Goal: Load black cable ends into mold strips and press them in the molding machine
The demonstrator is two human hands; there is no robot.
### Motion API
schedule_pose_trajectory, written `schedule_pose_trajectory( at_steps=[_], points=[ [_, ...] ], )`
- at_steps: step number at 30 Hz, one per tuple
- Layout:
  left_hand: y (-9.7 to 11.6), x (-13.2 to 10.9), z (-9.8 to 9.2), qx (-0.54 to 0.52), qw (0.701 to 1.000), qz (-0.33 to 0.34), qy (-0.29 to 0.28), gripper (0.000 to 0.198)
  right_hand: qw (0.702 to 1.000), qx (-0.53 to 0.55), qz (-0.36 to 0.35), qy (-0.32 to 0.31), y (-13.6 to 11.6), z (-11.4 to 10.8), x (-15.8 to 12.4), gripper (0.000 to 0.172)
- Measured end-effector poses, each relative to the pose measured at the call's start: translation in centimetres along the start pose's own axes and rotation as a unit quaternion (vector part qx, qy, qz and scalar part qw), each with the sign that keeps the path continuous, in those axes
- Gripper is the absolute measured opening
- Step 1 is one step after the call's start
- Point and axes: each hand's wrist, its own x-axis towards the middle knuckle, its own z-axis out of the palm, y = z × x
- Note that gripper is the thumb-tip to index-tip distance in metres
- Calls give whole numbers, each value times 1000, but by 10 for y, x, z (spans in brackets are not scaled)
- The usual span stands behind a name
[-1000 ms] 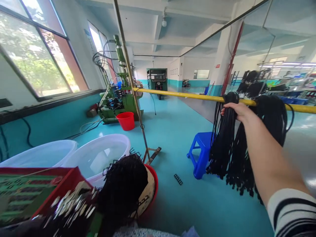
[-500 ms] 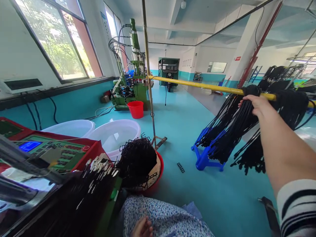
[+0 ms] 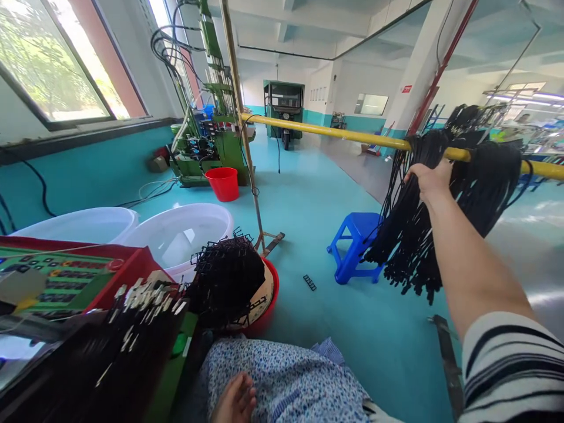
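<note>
right hand (image 3: pixel 429 179) grips cable bundle (image 3: pixel 408 235) | hangs down-left off yellow pole (image 3: pixel 352 137)

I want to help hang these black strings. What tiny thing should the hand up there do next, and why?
Probably let go gently. The right hand grips the bundle of black cables just below the yellow bar, and the bundle already hangs over it beside another bundle. The left hand rests in the lap.

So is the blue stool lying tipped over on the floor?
No, the blue stool stands upright on its legs on the teal floor, beside the black cable bundle that the right hand grips.
</note>
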Motion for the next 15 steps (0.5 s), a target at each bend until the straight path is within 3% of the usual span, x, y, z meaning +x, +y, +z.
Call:
schedule_pose_trajectory(
  at_steps=[5,7,9,11,12,13,15],
  points=[
    [-3,-7,-4,-13,1000,2,9,8,997,-53,35,-38,8,-9,-15,34],
    [-4,-7,-10,-22,1000,7,11,9,995,-89,40,-22,-1,-18,-20,55],
    [-3,-8,-15,-37,999,14,10,9,987,-158,0,32,-20,-25,-34,81],
    [0,-11,-20,-52,998,23,7,11,974,-209,-80,44,-44,-23,-66,83],
    [2,-13,-22,-58,998,31,4,12,975,-189,-114,-6,-56,-15,-90,74],
    [4,-16,-23,-63,997,38,0,12,976,-142,-101,-127,-67,-4,-122,60],
    [10,-24,-25,-69,996,49,-12,14,934,-106,-101,-325,-82,27,-200,37]
  ],
)
